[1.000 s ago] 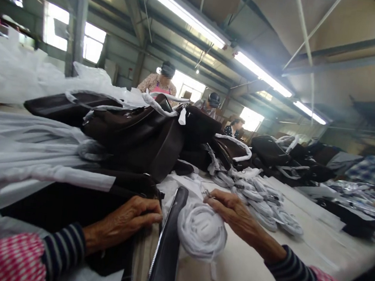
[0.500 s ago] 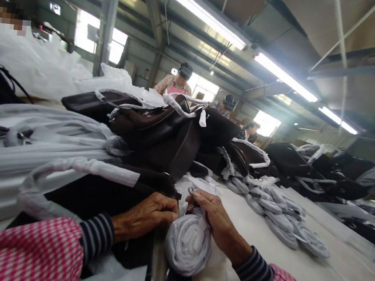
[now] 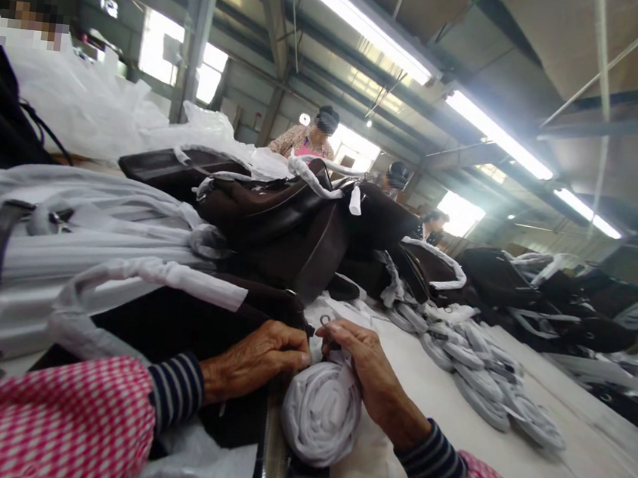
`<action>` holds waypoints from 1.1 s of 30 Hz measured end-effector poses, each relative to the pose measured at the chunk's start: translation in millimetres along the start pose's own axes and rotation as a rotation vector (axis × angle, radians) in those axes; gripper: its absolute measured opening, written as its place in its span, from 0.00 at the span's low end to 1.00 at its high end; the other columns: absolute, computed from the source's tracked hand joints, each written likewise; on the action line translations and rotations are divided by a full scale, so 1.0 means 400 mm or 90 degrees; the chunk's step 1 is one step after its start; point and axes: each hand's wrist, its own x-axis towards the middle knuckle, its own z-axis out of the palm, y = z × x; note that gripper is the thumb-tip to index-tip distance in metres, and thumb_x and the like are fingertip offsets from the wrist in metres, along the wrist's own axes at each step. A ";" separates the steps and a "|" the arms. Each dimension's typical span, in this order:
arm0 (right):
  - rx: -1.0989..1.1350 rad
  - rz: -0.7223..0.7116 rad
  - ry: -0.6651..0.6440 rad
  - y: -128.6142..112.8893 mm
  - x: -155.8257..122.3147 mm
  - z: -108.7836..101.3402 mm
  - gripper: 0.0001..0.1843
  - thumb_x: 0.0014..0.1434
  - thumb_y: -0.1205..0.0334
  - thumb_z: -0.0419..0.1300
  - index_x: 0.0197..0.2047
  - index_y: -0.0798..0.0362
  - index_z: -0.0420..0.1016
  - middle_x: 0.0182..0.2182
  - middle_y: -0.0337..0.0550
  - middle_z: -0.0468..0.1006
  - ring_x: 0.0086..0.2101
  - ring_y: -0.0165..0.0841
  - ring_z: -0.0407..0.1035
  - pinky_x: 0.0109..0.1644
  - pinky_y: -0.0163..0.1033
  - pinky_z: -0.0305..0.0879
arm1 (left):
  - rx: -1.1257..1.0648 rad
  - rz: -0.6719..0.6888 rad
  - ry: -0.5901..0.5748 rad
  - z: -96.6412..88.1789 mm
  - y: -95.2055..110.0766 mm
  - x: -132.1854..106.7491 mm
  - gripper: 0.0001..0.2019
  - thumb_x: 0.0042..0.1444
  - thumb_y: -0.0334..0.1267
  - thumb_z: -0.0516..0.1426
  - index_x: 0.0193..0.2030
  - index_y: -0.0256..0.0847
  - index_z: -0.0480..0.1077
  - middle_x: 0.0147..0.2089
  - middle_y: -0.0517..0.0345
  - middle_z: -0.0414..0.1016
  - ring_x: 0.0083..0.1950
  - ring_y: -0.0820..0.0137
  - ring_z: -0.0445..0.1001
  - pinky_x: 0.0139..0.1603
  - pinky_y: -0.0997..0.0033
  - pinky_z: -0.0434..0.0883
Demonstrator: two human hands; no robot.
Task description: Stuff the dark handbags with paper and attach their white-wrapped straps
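Wrapped strap coil (image 3: 322, 414) sits under the right hand (image 3: 365, 369), fingers pinching its metal ring (image 3: 325, 321); left hand (image 3: 261, 358) grips the dark bag (image 3: 185, 324) at the bench (image 3: 500, 471) edge.

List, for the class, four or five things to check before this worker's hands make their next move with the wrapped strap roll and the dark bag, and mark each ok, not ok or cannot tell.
1. Right hand has hold of the white wrapped strap roll: ok, fingers lie over its top.
2. Left hand steadies the dark bag: ok, it rests on the bag's edge.
3. Small metal ring at the right fingertips is gripped: cannot tell, too small.
4. Ring is joined to the bag: cannot tell, hidden by the fingers.
5. Zipper edge under the roll is free of it: cannot tell, the roll covers it.
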 end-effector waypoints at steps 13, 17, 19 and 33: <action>0.000 -0.040 -0.027 -0.001 -0.008 -0.008 0.20 0.67 0.47 0.60 0.38 0.54 0.83 0.34 0.44 0.79 0.37 0.37 0.69 0.47 0.42 0.64 | -0.032 -0.009 0.008 0.003 -0.009 0.005 0.12 0.56 0.43 0.57 0.28 0.38 0.65 0.27 0.64 0.59 0.30 0.72 0.57 0.31 0.71 0.56; 0.036 -0.043 -0.063 0.009 -0.021 -0.029 0.12 0.65 0.57 0.61 0.43 0.53 0.84 0.36 0.44 0.80 0.40 0.38 0.71 0.50 0.42 0.64 | -0.015 0.003 0.017 0.003 -0.009 0.003 0.12 0.57 0.43 0.56 0.28 0.37 0.66 0.28 0.63 0.60 0.31 0.72 0.58 0.32 0.71 0.56; 0.078 -0.003 -0.076 0.016 -0.028 -0.039 0.12 0.61 0.61 0.63 0.46 0.53 0.84 0.37 0.45 0.81 0.41 0.38 0.72 0.50 0.41 0.65 | -0.009 0.003 0.019 0.001 -0.008 0.003 0.12 0.58 0.43 0.56 0.29 0.37 0.67 0.28 0.63 0.61 0.31 0.71 0.59 0.33 0.71 0.56; 0.214 0.080 -0.082 0.027 -0.041 -0.043 0.19 0.57 0.58 0.72 0.50 0.57 0.83 0.42 0.50 0.84 0.37 0.35 0.76 0.45 0.38 0.69 | 0.013 0.026 -0.002 0.003 -0.023 0.004 0.11 0.59 0.41 0.56 0.29 0.38 0.66 0.29 0.63 0.62 0.33 0.71 0.60 0.35 0.70 0.57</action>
